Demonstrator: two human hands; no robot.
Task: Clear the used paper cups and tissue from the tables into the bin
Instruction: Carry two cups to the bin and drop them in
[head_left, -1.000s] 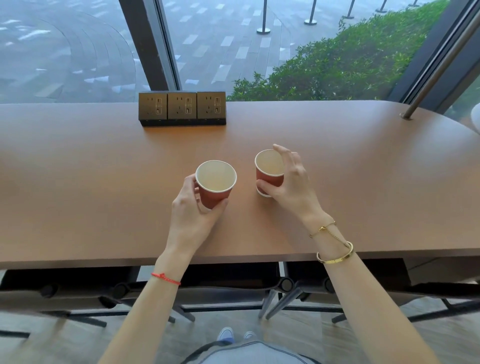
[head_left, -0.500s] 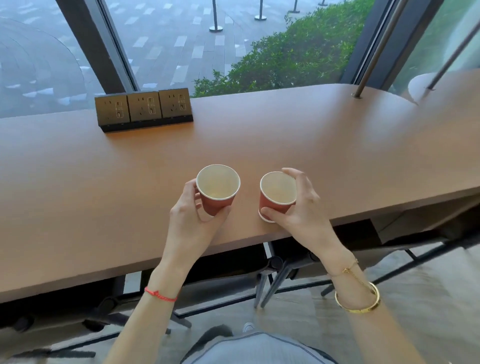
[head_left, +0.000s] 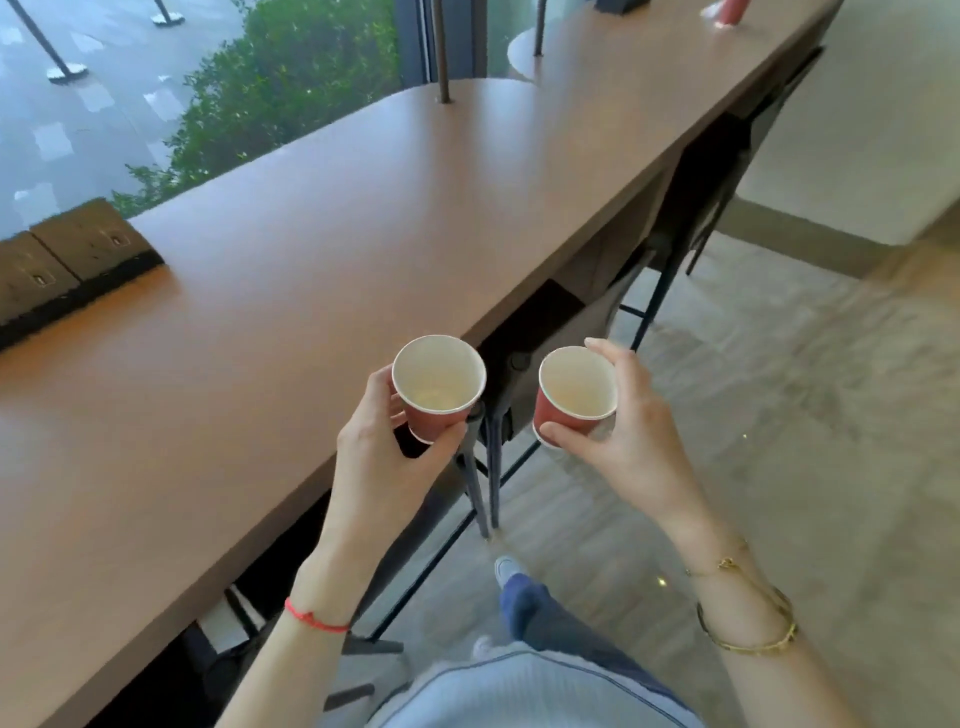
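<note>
— Fingers (head_left: 387, 387) of the left hand (head_left: 384, 457) were curled round one red paper cup (head_left: 439, 387), thumb at its base. How many cups did you count?

— Two in the hands. The right hand (head_left: 631, 441) pinched the second red paper cup (head_left: 574, 397) between thumb and fingers. Both sat upright at mid-frame, open mouths showing pale insides, apart from each other.

— Where against the table?

— The left cup hung at the edge of the long brown table (head_left: 311, 260); the right one hung over the floor (head_left: 779, 389). A third red thing (head_left: 727, 13), blurred, stood on the tabletop at the upper right.

— Anything else?

— A socket block (head_left: 67, 260) at the left edge, showing two outlets, and two metal posts rising from the tabletop.
</note>
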